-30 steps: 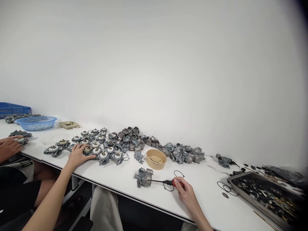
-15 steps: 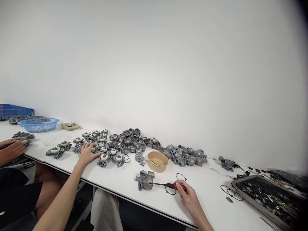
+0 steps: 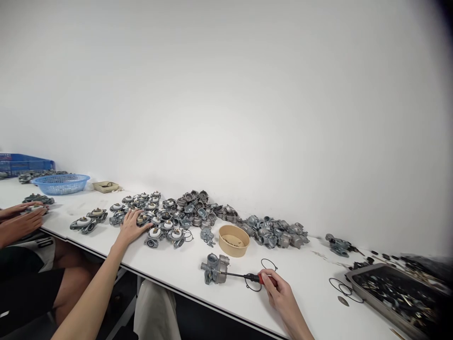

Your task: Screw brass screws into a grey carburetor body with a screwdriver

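Here's the centre of it: a grey metal carburettor-like body (image 3: 214, 269) sitting on the white counter (image 3: 311, 288), near the front edge. A red-and-black-handled screwdriver (image 3: 252, 277) lies level, its thin dark shaft reaching the body's right side — and I've got the red end in the right hand (image 3: 278, 290), fingers closed around it.

Just behind, a round tan bowl (image 3: 235, 251) holds a few small bits, too tiny for me to name. Thin black rings (image 3: 269, 259) lie near the screwdriver.

Over to the left hand (image 3: 131, 229) — it's down among grey metal bodies topped with white ring-shaped pieces (image 3: 155, 220), thumb held away from the fingers; the fingertips are hidden, so I can't tell whether they grip one.

Behind these I see a heap of grey metal cups (image 3: 196, 208), then a second grey metal pile (image 3: 279, 232) right of the bowl. Far right, a grey rectangular tray (image 3: 378, 307) of mixed small parts. Far left, a co-worker's hands (image 3: 21, 225) are at another metal part, a round blue mesh basket (image 3: 61, 185) beyond them.
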`<state>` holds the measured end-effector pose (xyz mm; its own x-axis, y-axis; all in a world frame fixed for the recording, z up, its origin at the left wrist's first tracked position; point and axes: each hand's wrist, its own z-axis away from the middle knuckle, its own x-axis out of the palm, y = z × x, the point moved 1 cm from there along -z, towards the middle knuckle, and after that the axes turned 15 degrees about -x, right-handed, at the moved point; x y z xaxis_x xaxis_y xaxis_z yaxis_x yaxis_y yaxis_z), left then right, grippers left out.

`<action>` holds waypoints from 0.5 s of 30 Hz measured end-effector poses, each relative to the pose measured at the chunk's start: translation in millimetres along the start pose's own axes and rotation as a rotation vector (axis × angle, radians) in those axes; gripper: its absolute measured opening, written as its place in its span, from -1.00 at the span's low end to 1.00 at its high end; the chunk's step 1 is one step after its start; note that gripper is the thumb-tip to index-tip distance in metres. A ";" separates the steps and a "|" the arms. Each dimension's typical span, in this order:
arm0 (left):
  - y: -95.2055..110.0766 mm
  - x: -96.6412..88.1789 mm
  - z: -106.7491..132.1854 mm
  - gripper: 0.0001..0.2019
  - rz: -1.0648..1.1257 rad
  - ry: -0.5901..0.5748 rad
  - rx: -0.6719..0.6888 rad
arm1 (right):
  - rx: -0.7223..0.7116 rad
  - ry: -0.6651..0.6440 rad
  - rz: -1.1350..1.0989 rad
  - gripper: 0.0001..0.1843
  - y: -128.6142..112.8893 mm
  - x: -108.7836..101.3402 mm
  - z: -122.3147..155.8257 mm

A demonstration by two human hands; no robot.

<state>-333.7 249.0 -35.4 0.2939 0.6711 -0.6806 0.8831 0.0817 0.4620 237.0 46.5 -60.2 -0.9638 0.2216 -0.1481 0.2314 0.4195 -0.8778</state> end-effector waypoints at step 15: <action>-96.3 -94.8 -23.9 -0.43 -0.119 0.222 -0.401 | -0.004 0.068 -0.014 -0.28 2.3 5.8 1.0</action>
<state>-455.4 195.1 -1.7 0.0754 0.7776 -0.6242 0.6819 0.4165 0.6013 231.7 47.9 -63.6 -0.9557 0.2750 -0.1049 0.2190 0.4262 -0.8777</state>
